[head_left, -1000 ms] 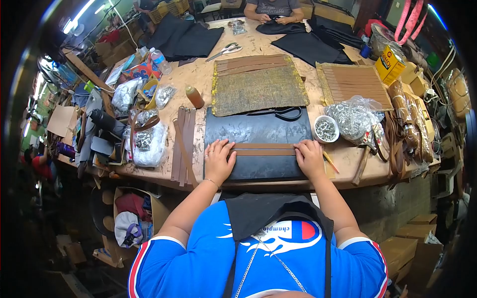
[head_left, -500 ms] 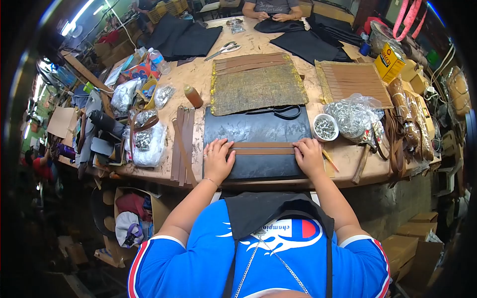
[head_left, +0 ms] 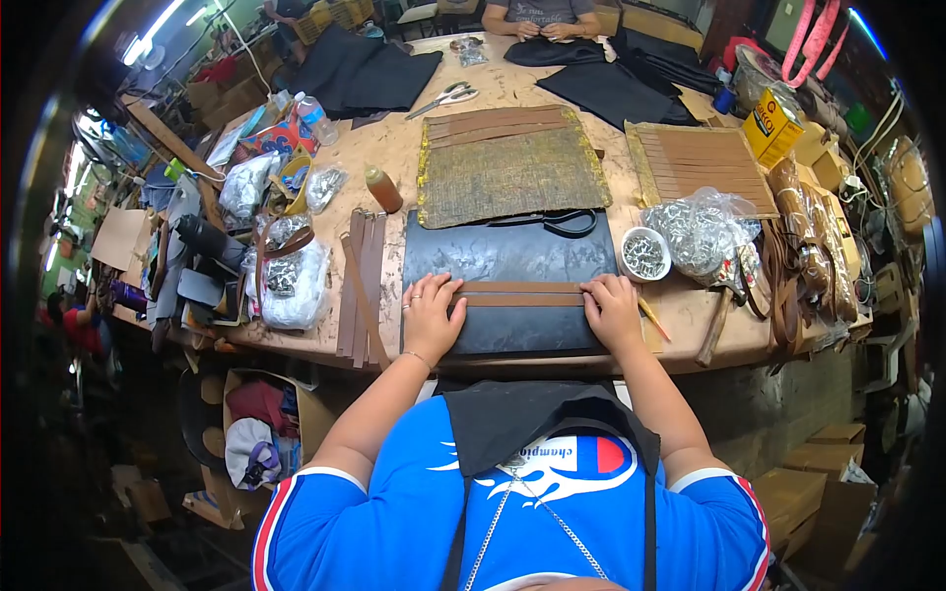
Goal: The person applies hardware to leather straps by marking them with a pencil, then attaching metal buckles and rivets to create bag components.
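Note:
Two brown strips [head_left: 522, 294] lie side by side across a black mat [head_left: 512, 333], a thin gap showing between them. The fingers of my left hand [head_left: 431, 313] press down on their left ends, with the thumb pointing toward the right. At the right ends, my right hand [head_left: 613, 310] rests its fingertips on the strips. Both hands are partly spread, fingers flat rather than wrapped round anything. Above the strips, a dark looped strap [head_left: 570, 225] lies on the mat, next to the edge of a rough woven sheet [head_left: 507, 172].
More brown strips [head_left: 360, 286] lie left of the mat near a brown bottle [head_left: 383, 189]. To the right stand a white bowl of metal pieces [head_left: 644, 253] and a hammer [head_left: 714, 327]. Scissors [head_left: 448, 97] lie farther back. Across the table, a person's hands [head_left: 542, 31] handle black cloth.

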A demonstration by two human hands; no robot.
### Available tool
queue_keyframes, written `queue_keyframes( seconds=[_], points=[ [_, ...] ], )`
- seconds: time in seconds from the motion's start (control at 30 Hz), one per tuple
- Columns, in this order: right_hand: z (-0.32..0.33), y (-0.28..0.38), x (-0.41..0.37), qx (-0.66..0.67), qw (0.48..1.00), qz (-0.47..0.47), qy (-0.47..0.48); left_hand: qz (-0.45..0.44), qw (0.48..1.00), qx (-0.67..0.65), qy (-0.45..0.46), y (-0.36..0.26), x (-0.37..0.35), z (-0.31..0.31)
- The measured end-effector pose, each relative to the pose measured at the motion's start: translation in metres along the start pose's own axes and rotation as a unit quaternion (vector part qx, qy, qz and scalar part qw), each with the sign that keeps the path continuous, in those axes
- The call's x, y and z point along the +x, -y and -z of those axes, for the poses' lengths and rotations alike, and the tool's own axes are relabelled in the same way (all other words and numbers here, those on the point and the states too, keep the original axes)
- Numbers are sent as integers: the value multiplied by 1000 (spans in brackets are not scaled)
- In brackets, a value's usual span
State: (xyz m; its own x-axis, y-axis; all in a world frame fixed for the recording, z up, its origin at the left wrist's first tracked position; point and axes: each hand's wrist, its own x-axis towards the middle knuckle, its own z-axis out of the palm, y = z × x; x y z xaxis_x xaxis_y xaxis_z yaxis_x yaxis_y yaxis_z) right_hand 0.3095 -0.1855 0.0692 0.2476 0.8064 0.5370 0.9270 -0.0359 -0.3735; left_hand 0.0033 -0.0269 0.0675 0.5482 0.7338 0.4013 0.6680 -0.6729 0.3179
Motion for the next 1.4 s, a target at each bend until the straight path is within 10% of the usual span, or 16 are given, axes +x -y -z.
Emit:
queue_keyframes(
  seconds=[1.4],
  points=[
    [-5, -4, -6, -56, 997, 41, -25, -9, 999, 26, -20, 10, -3, -17]
  ],
)
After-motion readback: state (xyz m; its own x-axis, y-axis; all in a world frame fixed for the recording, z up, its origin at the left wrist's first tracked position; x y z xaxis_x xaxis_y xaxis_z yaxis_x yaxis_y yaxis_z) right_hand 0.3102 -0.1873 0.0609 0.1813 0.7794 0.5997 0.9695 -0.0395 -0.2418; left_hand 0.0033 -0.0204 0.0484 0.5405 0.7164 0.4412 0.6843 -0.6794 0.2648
